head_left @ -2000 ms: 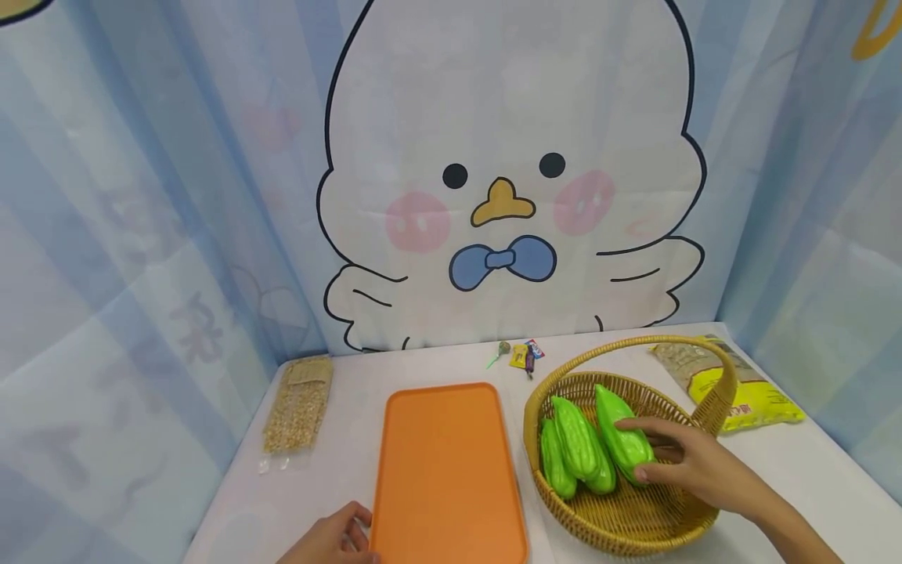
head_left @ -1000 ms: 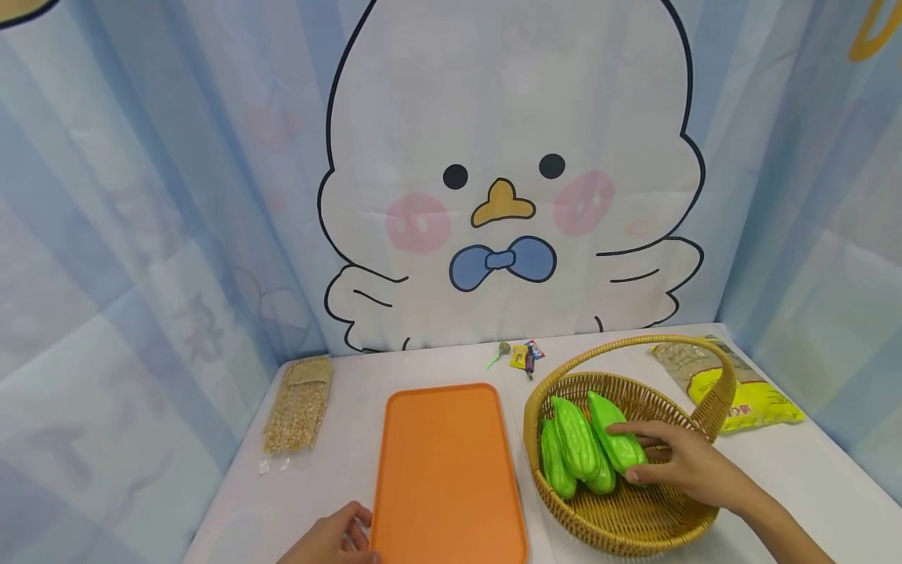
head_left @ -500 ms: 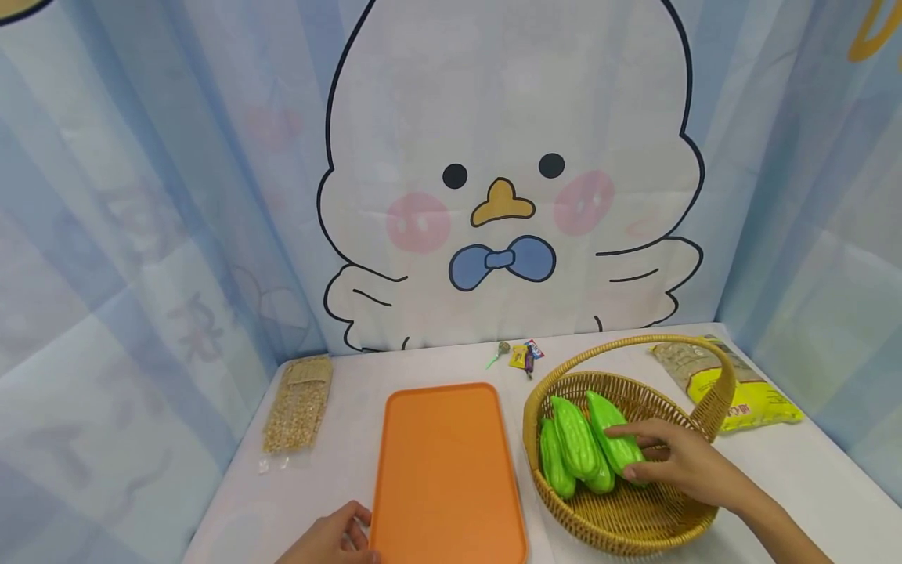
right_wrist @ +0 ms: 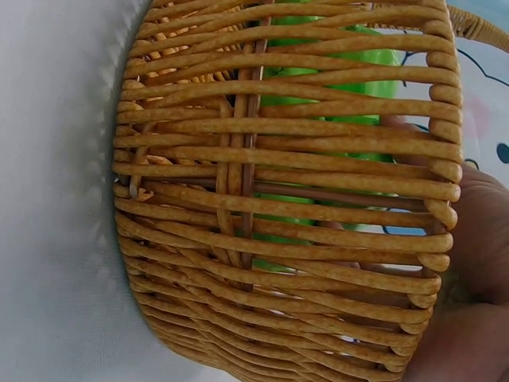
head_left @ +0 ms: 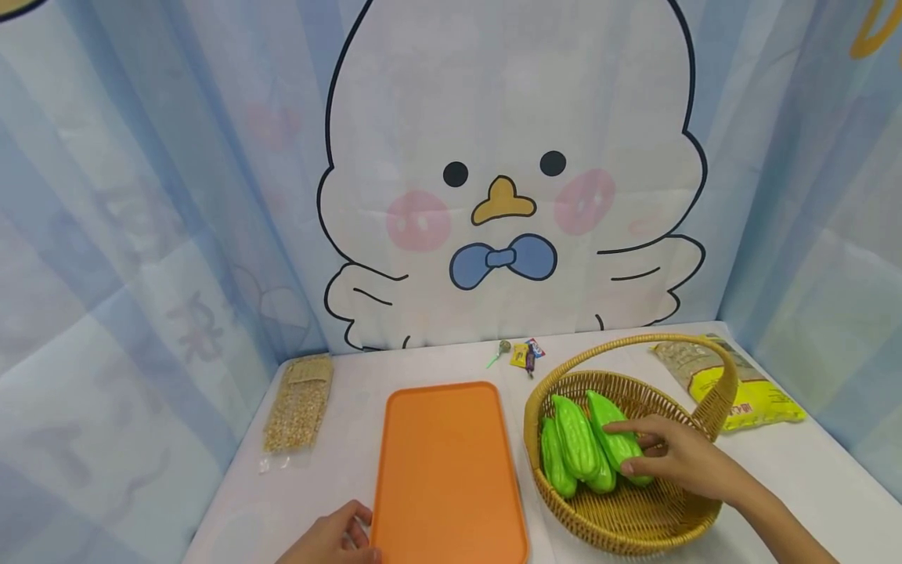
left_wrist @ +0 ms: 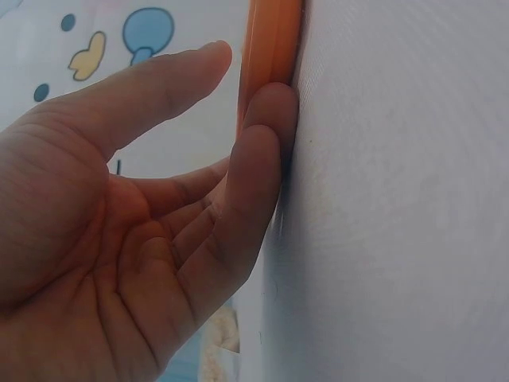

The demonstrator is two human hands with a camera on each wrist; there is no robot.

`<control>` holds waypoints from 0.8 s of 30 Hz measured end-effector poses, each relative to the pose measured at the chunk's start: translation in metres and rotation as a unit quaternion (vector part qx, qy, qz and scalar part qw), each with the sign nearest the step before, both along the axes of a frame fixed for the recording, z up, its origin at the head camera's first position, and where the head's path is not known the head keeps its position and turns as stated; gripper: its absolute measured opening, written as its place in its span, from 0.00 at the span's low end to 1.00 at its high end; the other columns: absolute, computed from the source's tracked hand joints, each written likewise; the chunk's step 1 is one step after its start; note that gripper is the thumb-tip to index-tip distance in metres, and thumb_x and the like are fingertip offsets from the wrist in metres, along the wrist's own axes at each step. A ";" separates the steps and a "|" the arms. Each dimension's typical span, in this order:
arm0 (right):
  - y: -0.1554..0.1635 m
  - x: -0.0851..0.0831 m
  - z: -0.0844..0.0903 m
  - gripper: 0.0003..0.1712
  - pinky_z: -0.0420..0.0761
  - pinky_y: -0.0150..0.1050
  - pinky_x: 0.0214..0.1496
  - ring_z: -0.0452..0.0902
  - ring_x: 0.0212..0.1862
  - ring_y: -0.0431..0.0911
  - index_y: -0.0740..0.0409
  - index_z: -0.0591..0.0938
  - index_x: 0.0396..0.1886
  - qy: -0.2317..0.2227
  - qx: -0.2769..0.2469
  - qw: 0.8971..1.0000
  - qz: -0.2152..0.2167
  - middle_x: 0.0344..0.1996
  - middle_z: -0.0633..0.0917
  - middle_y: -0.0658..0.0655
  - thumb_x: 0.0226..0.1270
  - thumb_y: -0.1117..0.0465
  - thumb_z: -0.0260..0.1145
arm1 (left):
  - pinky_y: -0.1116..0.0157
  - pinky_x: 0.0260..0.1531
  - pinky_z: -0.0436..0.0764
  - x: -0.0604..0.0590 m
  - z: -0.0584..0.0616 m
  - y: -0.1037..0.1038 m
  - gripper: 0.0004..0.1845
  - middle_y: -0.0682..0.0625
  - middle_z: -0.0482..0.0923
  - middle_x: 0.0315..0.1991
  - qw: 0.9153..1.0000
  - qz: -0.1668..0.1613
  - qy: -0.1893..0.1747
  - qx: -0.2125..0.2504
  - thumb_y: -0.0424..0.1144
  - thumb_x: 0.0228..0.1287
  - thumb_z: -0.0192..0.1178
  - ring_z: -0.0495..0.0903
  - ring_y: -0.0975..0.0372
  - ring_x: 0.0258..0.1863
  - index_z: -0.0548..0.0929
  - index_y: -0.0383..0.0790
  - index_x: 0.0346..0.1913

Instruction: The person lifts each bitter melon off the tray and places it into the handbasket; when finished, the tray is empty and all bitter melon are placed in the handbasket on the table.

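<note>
Head view: right hand grips bumpy green gourd in woven basket.

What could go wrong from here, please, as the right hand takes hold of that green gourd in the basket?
The right hand grips the rightmost green gourd, which lies against two other gourds; lifting it may roll them. The basket handle arches just beyond the hand and could snag it, perhaps tipping the wicker basket. The left hand only touches the orange tray, which might slide.
</note>
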State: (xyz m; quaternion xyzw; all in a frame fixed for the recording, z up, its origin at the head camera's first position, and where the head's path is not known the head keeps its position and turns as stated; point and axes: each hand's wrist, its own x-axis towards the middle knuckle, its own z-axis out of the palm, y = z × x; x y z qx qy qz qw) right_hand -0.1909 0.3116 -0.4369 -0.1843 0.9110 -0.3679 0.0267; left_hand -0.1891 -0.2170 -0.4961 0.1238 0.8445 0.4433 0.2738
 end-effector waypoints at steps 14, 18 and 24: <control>0.000 0.002 0.000 0.30 0.79 0.43 0.44 0.78 0.49 0.54 0.49 0.80 0.62 0.013 0.001 1.000 0.009 0.57 0.78 0.62 0.60 0.47 0.73 | 0.59 0.32 0.77 0.003 0.003 0.000 0.22 0.50 0.76 0.32 1.000 0.010 -0.007 -0.004 0.43 0.63 0.69 0.77 0.58 0.30 0.74 0.33 0.51; 0.000 0.002 0.000 0.30 0.79 0.46 0.45 0.77 0.49 0.54 0.50 0.80 0.62 0.018 0.002 1.000 0.013 0.57 0.78 0.61 0.61 0.48 0.73 | 0.59 0.32 0.76 0.003 0.004 0.000 0.22 0.50 0.76 0.32 1.000 0.013 -0.014 -0.005 0.43 0.63 0.69 0.77 0.58 0.30 0.74 0.33 0.51; -0.001 0.005 0.000 0.29 0.79 0.50 0.46 0.77 0.50 0.54 0.50 0.79 0.62 0.024 0.002 1.000 0.008 0.58 0.78 0.61 0.62 0.48 0.72 | 0.59 0.33 0.76 0.004 0.005 0.000 0.22 0.51 0.76 0.32 1.000 0.013 -0.013 -0.009 0.44 0.63 0.68 0.77 0.58 0.30 0.74 0.34 0.51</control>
